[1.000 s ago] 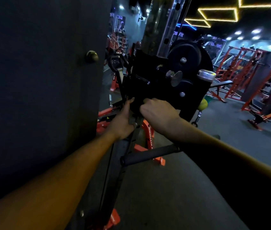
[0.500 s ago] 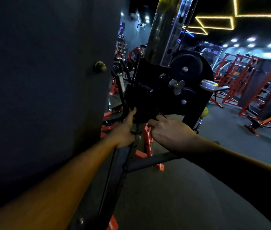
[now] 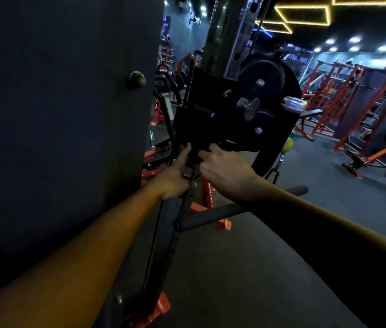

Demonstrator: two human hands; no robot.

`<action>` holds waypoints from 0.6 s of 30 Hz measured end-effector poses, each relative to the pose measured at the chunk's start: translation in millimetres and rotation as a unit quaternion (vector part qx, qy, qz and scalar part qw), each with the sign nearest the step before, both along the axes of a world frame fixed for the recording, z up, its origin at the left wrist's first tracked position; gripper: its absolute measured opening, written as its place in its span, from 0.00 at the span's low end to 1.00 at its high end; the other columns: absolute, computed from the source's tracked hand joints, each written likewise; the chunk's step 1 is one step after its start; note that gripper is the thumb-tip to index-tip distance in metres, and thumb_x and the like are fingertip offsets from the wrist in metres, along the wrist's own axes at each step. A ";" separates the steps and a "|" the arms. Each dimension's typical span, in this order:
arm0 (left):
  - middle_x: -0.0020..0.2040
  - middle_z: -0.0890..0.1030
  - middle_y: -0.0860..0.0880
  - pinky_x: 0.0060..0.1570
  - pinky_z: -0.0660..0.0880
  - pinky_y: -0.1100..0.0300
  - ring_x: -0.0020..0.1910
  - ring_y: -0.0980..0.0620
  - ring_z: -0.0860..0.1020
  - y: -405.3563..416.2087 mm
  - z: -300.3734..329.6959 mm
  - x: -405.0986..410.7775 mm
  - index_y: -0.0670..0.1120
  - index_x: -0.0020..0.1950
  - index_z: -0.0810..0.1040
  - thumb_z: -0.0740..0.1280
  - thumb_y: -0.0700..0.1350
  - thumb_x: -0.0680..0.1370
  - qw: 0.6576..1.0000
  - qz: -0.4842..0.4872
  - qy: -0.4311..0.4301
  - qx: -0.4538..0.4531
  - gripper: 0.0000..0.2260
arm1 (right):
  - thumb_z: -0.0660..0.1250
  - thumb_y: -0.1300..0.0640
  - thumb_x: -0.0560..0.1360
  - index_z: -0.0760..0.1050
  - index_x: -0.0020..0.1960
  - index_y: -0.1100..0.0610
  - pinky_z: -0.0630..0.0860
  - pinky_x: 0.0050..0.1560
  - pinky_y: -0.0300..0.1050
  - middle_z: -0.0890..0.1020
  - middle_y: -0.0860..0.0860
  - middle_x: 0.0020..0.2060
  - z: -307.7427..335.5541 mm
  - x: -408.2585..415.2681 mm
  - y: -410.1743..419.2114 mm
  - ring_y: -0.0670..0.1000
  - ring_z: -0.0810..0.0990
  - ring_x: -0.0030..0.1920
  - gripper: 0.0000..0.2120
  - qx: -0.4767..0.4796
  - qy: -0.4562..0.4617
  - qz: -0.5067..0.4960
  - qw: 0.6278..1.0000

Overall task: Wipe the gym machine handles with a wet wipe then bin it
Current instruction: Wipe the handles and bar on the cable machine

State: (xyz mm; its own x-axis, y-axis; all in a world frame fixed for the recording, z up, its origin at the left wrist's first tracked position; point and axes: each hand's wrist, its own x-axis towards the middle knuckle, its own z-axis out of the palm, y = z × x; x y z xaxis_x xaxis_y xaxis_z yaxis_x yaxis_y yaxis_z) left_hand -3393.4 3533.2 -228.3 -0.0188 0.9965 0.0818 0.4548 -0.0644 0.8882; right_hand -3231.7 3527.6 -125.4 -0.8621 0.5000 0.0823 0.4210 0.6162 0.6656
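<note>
Your left hand point(image 3: 175, 176) reached up to the underside of the black metal pulley carriage point(image 3: 213, 119) on the tall steel upright column point(image 3: 222, 36), its fingers point(image 3: 185, 151) curled around a dark part at the carriage's lower edge; in the dim light you could not tell exactly what that part was. Your right hand point(image 3: 225, 171) sat just beside it, touching the same lower edge, with its fingers bent in as if pinching something small and dark, though what they held could not be made out. No wet wipe could be picked out in either hand; the scene was too dark to tell. A black foam-covered horizontal bar handle point(image 3: 210, 215) stuck out from the machine below your right forearm, apart from both hands. A black round pulley wheel point(image 3: 267, 76) was mounted on the carriage's right side. A large dark grey panel point(image 3: 57, 114) filled the left. Orange steel racks point(image 3: 352, 95) stood well apart on the grey gym floor point(image 3: 246, 268).
</note>
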 end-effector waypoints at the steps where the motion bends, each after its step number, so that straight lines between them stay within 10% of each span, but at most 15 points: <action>1: 0.79 0.66 0.45 0.43 0.71 0.75 0.56 0.60 0.73 0.4 0.7 -0.2 0.61 0.82 0.37 0.70 0.38 0.80 1.000 -0.004 -0.002 0.006 0.48 | 0.59 0.62 0.82 0.75 0.59 0.60 0.67 0.39 0.46 0.72 0.55 0.63 0.4 6.5 -3.6 0.57 0.69 0.62 0.09 0.000 -0.010 0.003 1.000; 5: 0.83 0.56 0.48 0.52 0.69 0.78 0.72 0.57 0.65 1.6 -2.5 -1.4 0.58 0.82 0.36 0.71 0.37 0.79 1.000 -0.018 0.006 0.013 0.49 | 0.56 0.61 0.81 0.78 0.54 0.59 0.75 0.38 0.47 0.72 0.57 0.62 0.5 34.5 -7.4 0.57 0.71 0.58 0.11 -0.001 -0.047 0.030 0.998; 9: 0.83 0.39 0.53 0.78 0.62 0.51 0.82 0.51 0.49 8.0 -8.0 -4.1 0.62 0.80 0.33 0.74 0.39 0.77 0.999 -0.035 0.015 0.007 0.53 | 0.62 0.61 0.79 0.78 0.48 0.60 0.68 0.34 0.45 0.73 0.58 0.58 1.0 32.9 -12.8 0.58 0.72 0.56 0.06 0.012 -0.037 0.012 0.999; 18: 0.83 0.39 0.57 0.77 0.64 0.47 0.82 0.52 0.49 11.9 -10.2 -4.7 0.68 0.79 0.34 0.76 0.46 0.69 0.999 -0.037 -0.005 -0.014 0.57 | 0.59 0.62 0.82 0.76 0.61 0.60 0.77 0.46 0.47 0.73 0.57 0.60 3.5 -25.4 14.0 0.56 0.73 0.61 0.11 -0.028 0.122 -0.027 0.992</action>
